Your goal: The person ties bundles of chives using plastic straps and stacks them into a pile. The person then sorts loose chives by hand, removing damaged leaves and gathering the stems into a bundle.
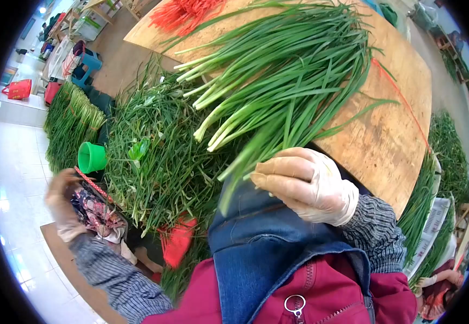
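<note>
A spread of garlic chives (294, 70) lies across the wooden board (375, 140), white stalk ends toward the lower left. My right hand (310, 186), in a thin pale glove, is at the board's near edge. Its fingers are curled closed over some chive stalks, whose ends show by the fingertips; a few green blades below are blurred. Out to the left, my left hand (64, 205), also gloved at the wrist, is smeared by motion near a floral cloth (96, 213). Its fingers cannot be made out.
A big heap of loose chives and trimmings (159, 146) fills the space left of the board. Beside it stand a green plastic cup (92, 157) and tied chive bundles (72, 127). Red strings (186, 13) lie at the board's far edge. A co-worker's arm (440, 279) shows lower right.
</note>
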The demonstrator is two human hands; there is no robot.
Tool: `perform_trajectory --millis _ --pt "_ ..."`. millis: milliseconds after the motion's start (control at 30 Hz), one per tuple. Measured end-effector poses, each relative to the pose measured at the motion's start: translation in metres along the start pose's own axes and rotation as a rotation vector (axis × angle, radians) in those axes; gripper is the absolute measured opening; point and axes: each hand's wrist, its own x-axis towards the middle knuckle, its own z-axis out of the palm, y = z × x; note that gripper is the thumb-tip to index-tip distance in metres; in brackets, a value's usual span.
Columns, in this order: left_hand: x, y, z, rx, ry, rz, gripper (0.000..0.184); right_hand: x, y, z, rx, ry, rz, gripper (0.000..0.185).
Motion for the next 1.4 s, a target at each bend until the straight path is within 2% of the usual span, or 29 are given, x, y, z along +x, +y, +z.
perform_trajectory --millis 33,100,133,167,233,300,333,433,533,567,633,767,833,867,967,1033,1100,1133,1167,1233,1267,1400 --pt "-0.009 -0.009 0.013 0.460 0.058 -0.154 0.022 -0.003 -0.004 0.005 0.080 0.049 0.050 0.029" --pt "-0.024 -0.076 0.020 1.148 0.038 0.269 0.020 -0.018 -0.015 -0.004 0.094 0.184 0.358 0.024" --pt "-0.032 -0.063 0.043 0.940 0.014 0.316 0.018 -0.033 -0.014 -0.006 0.099 0.226 0.508 0.021" --pt "-0.045 -0.043 0.080 0.729 -0.015 0.357 0.016 -0.048 -0.021 -0.008 0.486 0.325 0.984 0.017" --pt "-0.054 -0.019 0.125 0.405 -0.065 0.037 0.016 -0.072 -0.015 -0.007 0.798 0.352 1.303 0.024" --pt "-0.056 0.007 0.163 0.162 -0.129 0.019 0.019 -0.084 -0.010 0.009 0.912 0.376 1.333 0.036" --pt "-0.055 0.021 0.178 0.037 -0.177 0.003 0.020 -0.084 -0.008 0.014 1.044 0.366 1.318 0.049" --pt "-0.049 0.062 0.215 -0.201 -0.327 -0.055 0.029 -0.070 0.007 0.045 1.234 0.510 1.134 0.053" --pt "-0.043 0.086 0.239 -0.183 -0.587 -0.108 0.042 -0.058 0.022 0.068 1.417 0.622 1.093 0.046" --pt "-0.043 0.088 0.246 -0.237 -0.634 -0.148 0.037 -0.052 0.023 0.073 1.469 0.666 1.093 0.044" --pt "-0.044 0.081 0.255 -0.320 -0.619 -0.159 0.029 -0.040 0.026 0.078 1.556 0.705 1.029 0.037" --pt "-0.068 0.098 0.259 -0.183 -0.594 -0.038 0.018 -0.024 0.024 0.077 1.643 0.752 1.046 0.031" --pt "-0.080 0.103 0.262 -0.238 -0.626 -0.149 0.018 -0.014 0.018 0.070 1.618 0.742 1.075 0.031" --pt "-0.083 0.103 0.265 -0.238 -0.598 -0.162 0.015 -0.012 0.015 0.066 1.508 0.783 1.096 0.025" --pt "-0.081 0.090 0.271 0.094 -0.250 0.550 0.011 -0.019 0.002 0.039 1.208 0.652 1.352 0.034" --pt "-0.084 0.097 0.270 0.178 -0.124 0.670 0.017 -0.035 0.002 0.017 0.918 0.259 1.453 0.035" --pt "-0.090 0.105 0.267 0.191 -0.064 0.748 0.018 -0.035 -0.009 -0.004 0.882 0.079 1.492 0.032" --pt "-0.094 0.109 0.267 0.095 -0.147 0.678 0.020 -0.032 -0.015 -0.010 0.952 0.142 1.435 0.031" --pt "-0.098 0.112 0.266 0.002 -0.211 0.650 0.018 -0.026 -0.018 -0.014 0.931 0.157 1.377 0.039" --pt "-0.109 0.116 0.267 -0.182 -0.362 0.470 0.018 -0.009 -0.017 -0.017 1.025 0.265 1.307 0.032" --pt "-0.114 0.116 0.267 -0.229 -0.414 0.392 0.018 -0.004 -0.013 -0.014 1.100 0.284 1.300 0.034" --pt "-0.126 0.115 0.268 -0.362 -0.660 0.121 0.017 0.000 -0.002 0.012 1.345 0.517 1.281 0.019"
